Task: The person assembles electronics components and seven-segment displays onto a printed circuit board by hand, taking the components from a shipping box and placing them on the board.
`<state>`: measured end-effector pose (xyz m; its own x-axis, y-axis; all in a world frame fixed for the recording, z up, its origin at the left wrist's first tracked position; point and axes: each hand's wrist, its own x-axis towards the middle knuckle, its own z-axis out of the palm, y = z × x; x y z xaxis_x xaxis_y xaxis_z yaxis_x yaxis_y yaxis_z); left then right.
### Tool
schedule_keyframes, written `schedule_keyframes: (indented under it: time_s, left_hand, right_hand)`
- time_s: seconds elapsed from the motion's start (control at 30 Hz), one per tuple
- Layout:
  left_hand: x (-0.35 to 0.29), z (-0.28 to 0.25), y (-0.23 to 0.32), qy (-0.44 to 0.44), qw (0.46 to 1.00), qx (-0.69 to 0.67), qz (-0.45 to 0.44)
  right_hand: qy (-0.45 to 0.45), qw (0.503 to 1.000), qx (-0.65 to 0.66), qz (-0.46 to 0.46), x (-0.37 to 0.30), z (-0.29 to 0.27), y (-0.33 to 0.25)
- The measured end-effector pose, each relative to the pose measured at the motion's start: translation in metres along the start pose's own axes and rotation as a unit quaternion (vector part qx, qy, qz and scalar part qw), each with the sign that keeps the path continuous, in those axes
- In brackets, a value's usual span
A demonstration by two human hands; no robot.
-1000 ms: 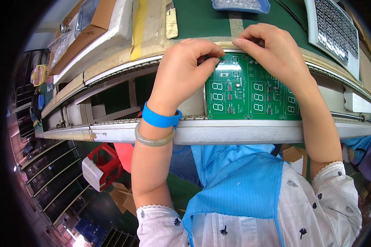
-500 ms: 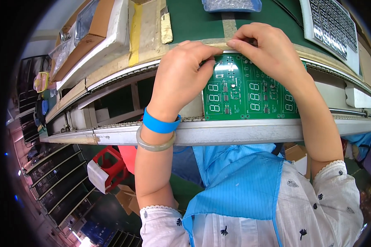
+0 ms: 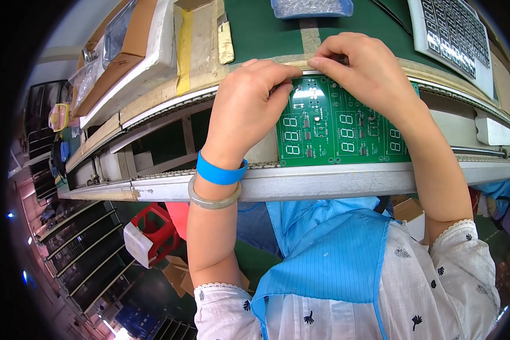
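A green circuit board panel point(image 3: 323, 136) lies across the two rails of the line, with several three-digit displays point(image 3: 292, 136) and small chips on it. At its far left corner is my left hand point(image 3: 246, 105), thumb and index finger brought together. My right hand point(image 3: 365, 71) is over the far edge just to the right, fingers curled in a pinch. The fingertips of both hands nearly meet. Anything between them is hidden or too small to make out. A blue wristband point(image 3: 221, 171) and a pale bangle point(image 3: 214, 201) are on my left wrist.
Metal rails point(image 3: 300, 182) with chains run left to right under the board. Beyond them are a blue tray of small clear parts point(image 3: 311, 8), a white foam tray of display modules point(image 3: 453, 39), a tape-wrapped tool point(image 3: 225, 44) and a cardboard box point(image 3: 116, 51). A red stool point(image 3: 156, 229) stands below left.
The whole view has shifted very slightly. Both hands stay pinched at the board's far edge, with hardly any movement.
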<state>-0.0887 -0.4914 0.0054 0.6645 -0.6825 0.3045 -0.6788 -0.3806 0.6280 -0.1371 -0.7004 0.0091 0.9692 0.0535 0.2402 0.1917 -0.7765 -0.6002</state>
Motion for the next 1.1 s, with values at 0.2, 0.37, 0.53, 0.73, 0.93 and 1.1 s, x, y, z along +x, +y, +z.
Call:
schedule_keyframes:
  time_s: [0.2, 0.37, 0.53, 0.73, 0.93, 1.1]
  left_hand:
    - [0.001, -0.001, 0.001, -0.014, 1.0, -0.018, -0.012]
    - [0.002, 0.0, 0.002, -0.011, 0.999, -0.029, -0.026]
    - [0.002, 0.002, 0.003, -0.016, 0.997, -0.051, -0.062]
    - [0.009, 0.018, 0.01, -0.005, 0.996, -0.068, -0.056]
    - [0.02, 0.015, 0.019, -0.043, 0.998, -0.006, -0.041]
    - [0.034, -0.002, 0.017, -0.014, 0.998, -0.023, -0.053]
  right_hand:
    - [0.004, 1.0, 0.003, -0.006, -0.001, 0.001, 0.002]
    - [0.005, 1.0, 0.009, -0.007, -0.002, -0.002, 0.002]
    - [0.005, 0.995, 0.082, 0.05, 0.001, -0.018, -0.008]
    - [0.005, 0.996, -0.077, 0.032, 0.046, -0.064, -0.038]
    - [-0.031, 0.966, -0.249, -0.064, 0.081, -0.059, -0.005]
    - [0.016, 0.93, -0.324, -0.172, 0.076, -0.055, 0.004]
